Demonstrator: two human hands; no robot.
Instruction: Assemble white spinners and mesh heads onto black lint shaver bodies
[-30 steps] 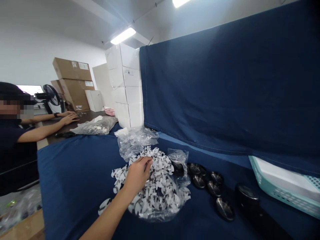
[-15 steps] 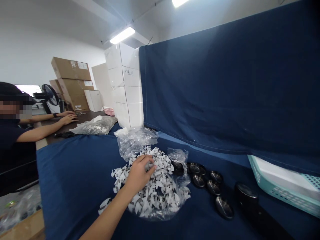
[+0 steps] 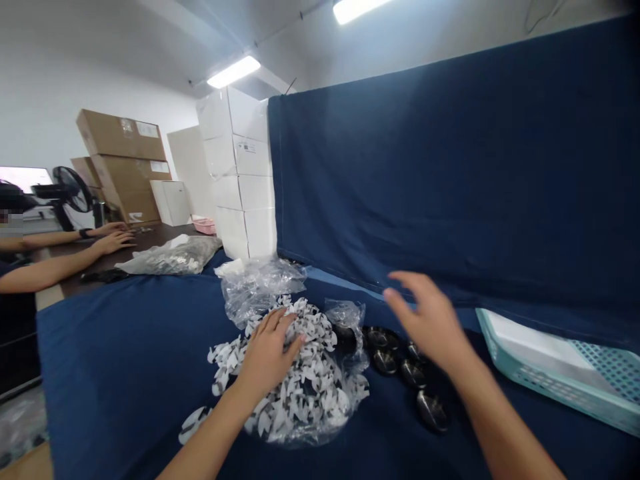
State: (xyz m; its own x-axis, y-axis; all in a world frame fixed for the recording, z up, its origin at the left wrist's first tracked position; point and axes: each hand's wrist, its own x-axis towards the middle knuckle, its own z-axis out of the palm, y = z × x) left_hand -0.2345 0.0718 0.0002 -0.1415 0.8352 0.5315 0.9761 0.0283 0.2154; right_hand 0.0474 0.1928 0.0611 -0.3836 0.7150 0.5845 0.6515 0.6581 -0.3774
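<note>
A heap of small white-and-grey flat pieces (image 3: pixel 305 380) lies on clear plastic on the blue cloth. My left hand (image 3: pixel 270 347) rests on the heap's upper left part, fingers spread, with no piece plainly held. To the right, my right hand (image 3: pixel 430 320) is raised, thumb and fingers apart and nothing between them. Below and beside it sit several shiny black round cups (image 3: pixel 385 361), the lowest one (image 3: pixel 433 410) tilted. Part of this group is hidden by my right hand. Crumpled clear film (image 3: pixel 350 327) lies between the heap and the cups.
A teal basket (image 3: pixel 540 383) with white sheet material stands at the right. Behind the heap are a plastic bag (image 3: pixel 260 287) and stacked white boxes (image 3: pixel 250 180). A blue curtain (image 3: pixel 450 167) hangs behind. At left, a co-worker's hands (image 3: pixel 113 240) rest on a dark table.
My right hand has come into view, raised over the black cups. My left hand stays on the heap, its fingers flatter. The whole view has shifted slightly.
</note>
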